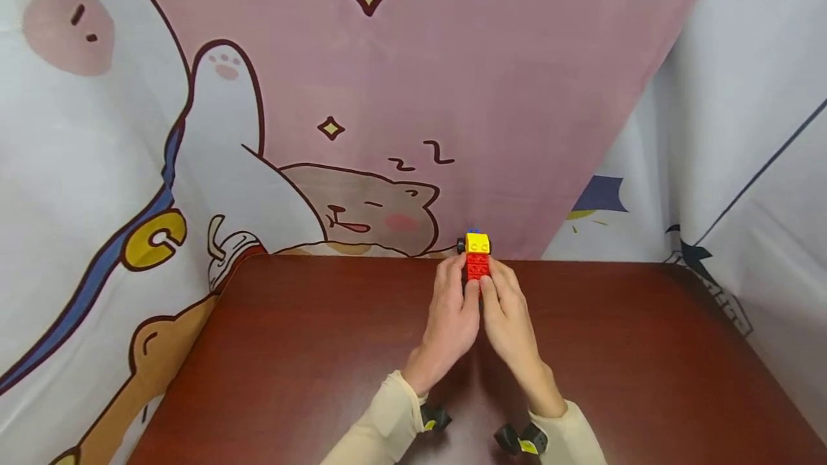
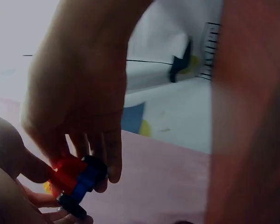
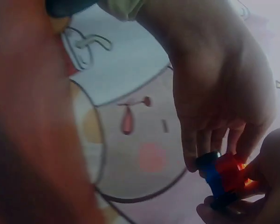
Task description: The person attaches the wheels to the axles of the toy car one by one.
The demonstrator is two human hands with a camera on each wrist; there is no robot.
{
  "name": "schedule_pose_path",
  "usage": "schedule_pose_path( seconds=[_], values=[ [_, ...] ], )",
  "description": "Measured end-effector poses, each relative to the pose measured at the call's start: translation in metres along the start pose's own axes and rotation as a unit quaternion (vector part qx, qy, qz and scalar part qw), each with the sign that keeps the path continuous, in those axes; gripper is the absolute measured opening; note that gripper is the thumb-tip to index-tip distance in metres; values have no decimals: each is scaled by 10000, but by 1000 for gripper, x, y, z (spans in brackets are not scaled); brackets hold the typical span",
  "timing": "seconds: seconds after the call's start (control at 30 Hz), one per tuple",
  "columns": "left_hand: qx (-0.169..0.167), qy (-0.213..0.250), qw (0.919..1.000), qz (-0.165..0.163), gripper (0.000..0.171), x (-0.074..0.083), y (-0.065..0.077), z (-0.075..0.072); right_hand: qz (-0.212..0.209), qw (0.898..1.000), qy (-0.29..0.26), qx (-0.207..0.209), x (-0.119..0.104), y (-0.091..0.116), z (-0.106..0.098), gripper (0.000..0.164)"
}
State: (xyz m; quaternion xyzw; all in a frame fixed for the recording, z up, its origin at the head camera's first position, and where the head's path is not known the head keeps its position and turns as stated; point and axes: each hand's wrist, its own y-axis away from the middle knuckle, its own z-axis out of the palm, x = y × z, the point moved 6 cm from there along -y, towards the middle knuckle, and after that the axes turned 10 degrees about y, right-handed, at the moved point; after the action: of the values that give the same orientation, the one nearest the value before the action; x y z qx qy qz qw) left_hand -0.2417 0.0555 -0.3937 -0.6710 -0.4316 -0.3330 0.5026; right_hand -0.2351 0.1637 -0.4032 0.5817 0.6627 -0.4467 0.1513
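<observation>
A small toy car (image 1: pixel 478 264) built of plastic blocks is held up over the far side of the table. Its body is red with a yellow block (image 1: pixel 478 243) at the far end and black wheels (image 1: pixel 461 245). My left hand (image 1: pixel 454 311) grips its left side, and my right hand (image 1: pixel 509 314) grips the right side, with both thumbs on the near end. From below, the left wrist view shows a blue base (image 2: pixel 85 182) between two wheels. In the right wrist view the red blocks (image 3: pixel 227 169) sit between the fingers of both hands.
The dark red-brown table (image 1: pixel 310 350) reaches to a pink and white cloth backdrop (image 1: pixel 517 92) printed with cartoon animals. White cloth (image 1: pixel 762 185) hangs along the right side. Black wrist devices (image 1: pixel 520 440) are worn at the cuffs, low over the table.
</observation>
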Motion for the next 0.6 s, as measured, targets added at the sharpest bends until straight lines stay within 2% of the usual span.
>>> schedule_pose_path(
  seconds=[0.1,0.17,0.33,0.6],
  values=[
    [-88,-119,9998,-157,45,-16,7,3,226,9995,-9,-217,15,7,11,46],
    [-192,-79,9990,-386,46,-29,12,6,377,9987,37,-344,25,12,18,45],
    [-427,14,9954,-861,47,-60,23,12,568,9955,473,-599,47,22,32,44],
    [-662,-228,9898,-1244,46,-91,33,16,727,9900,726,-968,68,30,52,43]
  ],
)
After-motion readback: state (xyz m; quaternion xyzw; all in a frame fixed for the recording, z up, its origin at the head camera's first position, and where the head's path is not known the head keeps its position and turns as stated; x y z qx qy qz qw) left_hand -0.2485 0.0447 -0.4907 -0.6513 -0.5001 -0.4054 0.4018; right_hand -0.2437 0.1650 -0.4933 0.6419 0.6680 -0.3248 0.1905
